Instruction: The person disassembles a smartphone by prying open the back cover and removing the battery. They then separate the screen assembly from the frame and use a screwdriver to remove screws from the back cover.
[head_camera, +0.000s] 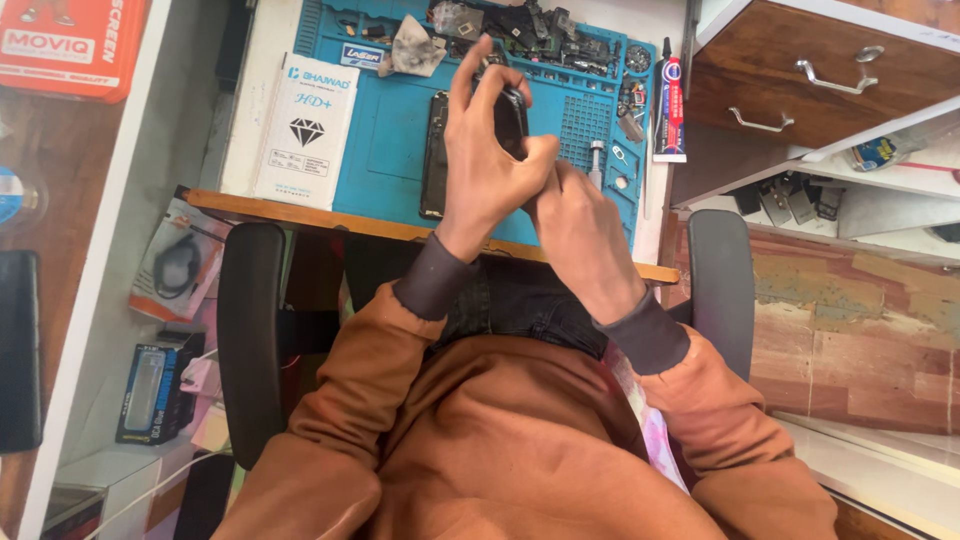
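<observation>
My left hand is raised over the desk and grips a small black device, with the index finger pointing up and the thumb wrapped around it. My right hand comes in from the lower right. Its bunched fingers press against the device's lower edge, next to the left thumb, and the fingertips are partly hidden. Under both hands lies a blue repair mat. A black phone lies flat on the mat, just left of my left hand.
A white box rests on the mat's left edge. Loose parts and a crumpled cloth clutter the back. A glue tube lies to the right, near wooden drawers. Black chair armrests flank my lap.
</observation>
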